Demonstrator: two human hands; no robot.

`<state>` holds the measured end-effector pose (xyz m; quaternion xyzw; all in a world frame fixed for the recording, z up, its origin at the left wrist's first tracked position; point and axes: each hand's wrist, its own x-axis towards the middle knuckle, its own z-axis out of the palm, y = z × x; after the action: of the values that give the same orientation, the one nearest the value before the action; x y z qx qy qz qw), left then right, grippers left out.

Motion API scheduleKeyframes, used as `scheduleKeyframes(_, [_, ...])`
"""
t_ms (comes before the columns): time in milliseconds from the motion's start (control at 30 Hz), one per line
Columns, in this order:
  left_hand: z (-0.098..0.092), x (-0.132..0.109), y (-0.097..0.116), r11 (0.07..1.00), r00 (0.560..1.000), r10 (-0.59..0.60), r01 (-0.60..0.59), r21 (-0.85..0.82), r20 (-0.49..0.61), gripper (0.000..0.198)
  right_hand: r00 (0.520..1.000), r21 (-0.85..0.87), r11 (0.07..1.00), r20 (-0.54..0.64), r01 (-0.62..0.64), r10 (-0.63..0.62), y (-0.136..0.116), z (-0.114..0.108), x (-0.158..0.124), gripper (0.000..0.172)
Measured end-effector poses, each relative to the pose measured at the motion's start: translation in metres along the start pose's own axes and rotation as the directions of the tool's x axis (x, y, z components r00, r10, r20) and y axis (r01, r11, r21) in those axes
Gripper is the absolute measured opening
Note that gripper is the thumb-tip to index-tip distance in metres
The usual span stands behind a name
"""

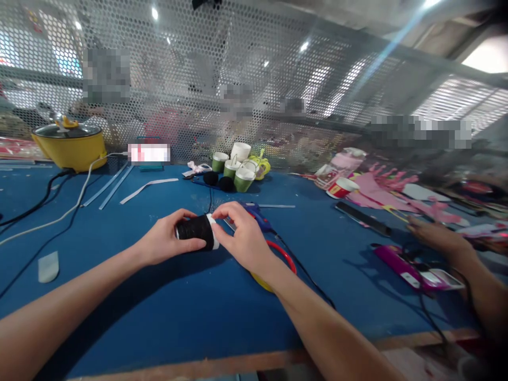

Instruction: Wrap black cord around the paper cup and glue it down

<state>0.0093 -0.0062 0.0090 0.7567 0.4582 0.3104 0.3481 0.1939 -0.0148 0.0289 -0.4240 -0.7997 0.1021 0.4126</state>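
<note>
Head view, surface: I see a blue table (159, 312) with a wooden front edge (198, 366); black and white cables run across its left side.
Room: a perforated metal screen (198, 79) stands along the far side of the table; what lies behind it is blurred.
Left hand (162, 246): closed around the body of a black-wrapped cup (196, 231).
Right hand (244, 238): thumb and fingertips pinch the white rim end of the same cup.
Cup position: on its side, low over the table centre, between my 2 hands; a black thread leads from it toward the back.
Yellow pot (71, 145): far left, lid on, contents hidden.
Green cups (236, 172): clustered at the back centre, white inside; I cannot tell what they hold.
Black yarn balls (219, 181): 2, just in front of the green cups.
Red cup (341, 188): tilted, right of centre, beside pink material; interior not visible.
Blue glue gun (257, 216): just behind the right hand.
Red ring (283, 254): on the table, partly under the right wrist.
Co-worker's hand (432, 235): at the right, near a magenta device (400, 264), well apart from my hands.
</note>
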Motion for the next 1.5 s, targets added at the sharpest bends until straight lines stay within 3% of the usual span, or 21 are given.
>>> scheduleKeyframes(633, [-0.0007, 0.0015, 0.0026, 0.998, 0.999, -0.046, 0.046, -0.041, -0.002, 0.049, 0.998, 0.029, 0.998, -0.026, 0.056, -0.056, -0.0003, -0.0021, -0.0011, 0.011])
scheduleKeyframes(867, [-0.0020, 0.0036, 0.0015, 0.969, 0.994, -0.108, 0.107, -0.222, 0.007, 0.050, 0.986, 0.131, 0.989, -0.158, 0.064, -0.043, -0.0019, -0.0053, -0.0029, 0.012])
scheduleKeyframes(1067, [-0.0019, 0.0039, 0.0018, 0.949, 0.992, -0.123, 0.121, -0.289, 0.012, 0.050, 0.975, 0.234, 0.963, -0.145, -0.131, 0.167, -0.0017, -0.0030, -0.0072, 0.017])
scheduleKeyframes(1167, [-0.0011, 0.0043, -0.0004, 0.948, 0.995, -0.100, 0.098, -0.303, 0.007, 0.052, 0.980, 0.229, 0.963, -0.104, -0.143, 0.170, -0.0014, -0.0044, -0.0042, 0.015])
scheduleKeyframes(1267, [-0.0009, 0.0053, -0.0024, 0.959, 0.996, -0.089, 0.083, -0.271, -0.011, 0.051, 0.983, 0.242, 0.958, -0.052, -0.157, 0.174, -0.0010, -0.0059, -0.0008, 0.017])
scheduleKeyframes(1500, [-0.0002, 0.0044, -0.0041, 0.992, 0.997, -0.018, 0.008, -0.129, -0.077, 0.051, 0.934, 0.372, 0.868, -0.010, -0.329, 0.358, -0.0030, -0.0076, -0.0006, 0.017])
